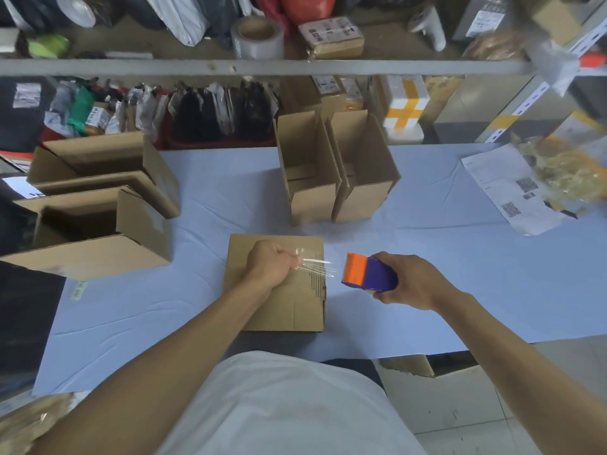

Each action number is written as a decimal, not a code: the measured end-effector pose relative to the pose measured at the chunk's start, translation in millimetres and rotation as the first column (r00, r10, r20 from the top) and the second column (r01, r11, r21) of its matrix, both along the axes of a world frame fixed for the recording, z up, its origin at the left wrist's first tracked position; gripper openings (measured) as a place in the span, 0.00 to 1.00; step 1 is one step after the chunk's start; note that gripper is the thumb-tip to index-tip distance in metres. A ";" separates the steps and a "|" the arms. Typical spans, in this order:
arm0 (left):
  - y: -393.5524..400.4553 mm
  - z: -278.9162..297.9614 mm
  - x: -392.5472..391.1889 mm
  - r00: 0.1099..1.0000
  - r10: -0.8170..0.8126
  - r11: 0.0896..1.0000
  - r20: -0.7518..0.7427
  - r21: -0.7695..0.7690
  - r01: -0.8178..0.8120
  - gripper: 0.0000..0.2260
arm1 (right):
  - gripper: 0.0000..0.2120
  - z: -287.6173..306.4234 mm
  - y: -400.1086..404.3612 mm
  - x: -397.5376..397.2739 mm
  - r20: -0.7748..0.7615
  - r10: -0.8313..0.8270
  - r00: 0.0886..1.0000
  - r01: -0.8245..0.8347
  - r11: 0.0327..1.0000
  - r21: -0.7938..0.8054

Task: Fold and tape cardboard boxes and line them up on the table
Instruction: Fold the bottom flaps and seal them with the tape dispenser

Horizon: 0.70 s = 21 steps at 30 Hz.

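A closed brown cardboard box [295,310] lies on the light-blue table [460,290] right in front of me. My left hand [271,266] hovers over the box's top, pinching the free end of a clear tape strip [317,266]. The strip stretches right to an orange and purple tape dispenser [368,272], which my right hand [414,280] grips just off the box's right edge. Two open folded boxes [335,192] stand side by side at the back centre of the table.
Larger open cardboard boxes [98,208] crowd the left side. A printed sheet [512,188] and crumpled tape lie at the right. Behind the table a shelf [262,65] holds a tape roll [258,37], parcels and bags.
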State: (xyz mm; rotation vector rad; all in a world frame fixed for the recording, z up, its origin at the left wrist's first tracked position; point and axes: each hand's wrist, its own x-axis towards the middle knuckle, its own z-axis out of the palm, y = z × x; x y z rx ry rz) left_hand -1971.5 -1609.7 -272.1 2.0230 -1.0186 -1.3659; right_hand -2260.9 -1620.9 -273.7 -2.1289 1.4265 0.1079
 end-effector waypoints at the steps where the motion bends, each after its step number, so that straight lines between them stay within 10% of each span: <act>1: 0.7 -1.4 0.2 0.999 0.008 1.000 0.034 -0.006 -0.008 0.06 | 0.31 -1.0 -3.4 -0.9 -0.014 0.008 1.000 -0.008 1.000 0.006; 12: 0.8 -12.0 -5.1 0.929 -0.161 0.987 0.334 0.031 0.160 0.07 | 0.25 -13.4 -26.2 11.2 -0.169 0.059 0.984 -0.052 0.998 0.044; 21: -16.3 -7.6 -8.3 0.508 -0.446 0.829 0.737 0.125 0.546 0.16 | 0.23 -16.1 -31.2 16.7 -0.206 0.084 0.975 -0.071 0.995 0.070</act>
